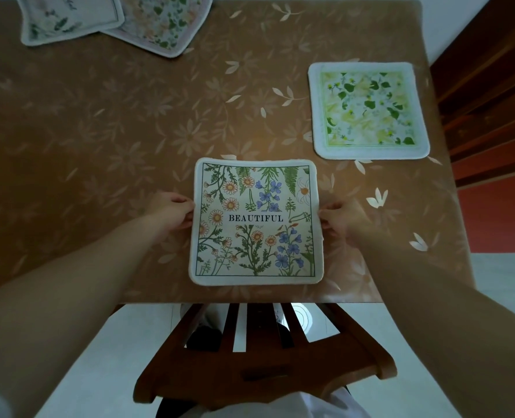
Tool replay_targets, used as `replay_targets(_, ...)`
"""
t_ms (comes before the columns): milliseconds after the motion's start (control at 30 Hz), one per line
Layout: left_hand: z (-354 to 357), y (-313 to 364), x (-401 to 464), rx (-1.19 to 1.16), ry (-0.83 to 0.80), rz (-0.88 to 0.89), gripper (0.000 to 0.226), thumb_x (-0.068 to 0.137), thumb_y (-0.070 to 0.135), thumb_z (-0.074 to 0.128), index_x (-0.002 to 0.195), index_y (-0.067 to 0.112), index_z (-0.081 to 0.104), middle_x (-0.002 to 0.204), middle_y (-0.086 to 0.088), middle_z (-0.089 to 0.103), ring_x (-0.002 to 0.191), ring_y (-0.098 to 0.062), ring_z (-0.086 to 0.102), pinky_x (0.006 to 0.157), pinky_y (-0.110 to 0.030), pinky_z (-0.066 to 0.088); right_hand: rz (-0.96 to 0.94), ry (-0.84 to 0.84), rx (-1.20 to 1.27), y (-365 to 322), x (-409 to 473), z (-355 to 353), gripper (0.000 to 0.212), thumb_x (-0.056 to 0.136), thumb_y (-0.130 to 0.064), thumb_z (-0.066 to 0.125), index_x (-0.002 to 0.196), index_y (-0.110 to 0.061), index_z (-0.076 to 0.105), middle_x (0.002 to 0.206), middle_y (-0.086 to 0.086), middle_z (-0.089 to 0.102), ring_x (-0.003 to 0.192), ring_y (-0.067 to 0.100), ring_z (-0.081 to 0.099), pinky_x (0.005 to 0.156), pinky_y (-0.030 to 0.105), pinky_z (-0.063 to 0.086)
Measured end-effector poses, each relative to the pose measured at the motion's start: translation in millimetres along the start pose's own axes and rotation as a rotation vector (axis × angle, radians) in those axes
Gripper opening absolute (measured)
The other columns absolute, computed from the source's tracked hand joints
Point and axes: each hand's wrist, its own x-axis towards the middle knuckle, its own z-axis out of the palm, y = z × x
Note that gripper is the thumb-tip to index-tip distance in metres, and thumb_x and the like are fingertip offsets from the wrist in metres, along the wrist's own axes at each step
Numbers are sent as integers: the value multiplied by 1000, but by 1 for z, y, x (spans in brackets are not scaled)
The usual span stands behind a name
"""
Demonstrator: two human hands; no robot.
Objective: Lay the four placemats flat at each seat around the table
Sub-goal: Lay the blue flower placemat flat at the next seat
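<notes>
At the upper left of the frame, two pale floral fabric placemats [72, 19] lie overlapped and askew, one across the other; I judge they are yet to be set at seats. Lower and left of centre, the left hand [171, 212] reaches in with its forearm extended, fingers pinching the left edge of the cream square placemat printed "BEAUTIFUL" [256, 221], which sits near the bottom edge of the brown flower-patterned tablecloth [129, 131], directly above the wooden slatted chair [262, 351], likely being squared to that seat. The right hand [340, 218] mirrors it, fingers gripping the mat's right edge. At the upper right, a green-and-yellow leafy placemat [367, 110] lies flat near the table's right side.
</notes>
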Motion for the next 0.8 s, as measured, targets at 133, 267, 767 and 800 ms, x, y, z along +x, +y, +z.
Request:
replay_targets(133,4,1,0,4,0,13,5,95,10,67,97,7,71,94,-12,74,86,-22,74,64,-30,61,-21,27,-5,5,0,-2,4,91,-6,71,92,-6,74,87,14,78,88,35,76,83,52,64)
replay_targets(267,7,-2,0,13,6,1,5,96,10,66,97,9,71,95,-11,74,88,-23,74,68,-33,62,-43,49,-9,5,-1,-1,6,91,-4,72,86,-7,75,83,12,78,80,30,76,80,50,65)
replay_targets(767,17,-13,-10,-97,55,-82,17,97,7,57,96,14,73,90,-5,78,87,-18,74,73,-33,62,-18,44,-38,4,-5,-3,7,85,-5,68,88,-4,74,78,11,78,73,28,75,76,48,65)
replay_targets(800,17,-12,-11,-86,54,-81,16,96,9,58,95,14,73,88,-4,78,86,-18,74,73,-33,62,-14,36,-39,4,-5,-3,9,85,-5,67,89,-4,75,79,11,78,74,29,76,75,47,65)
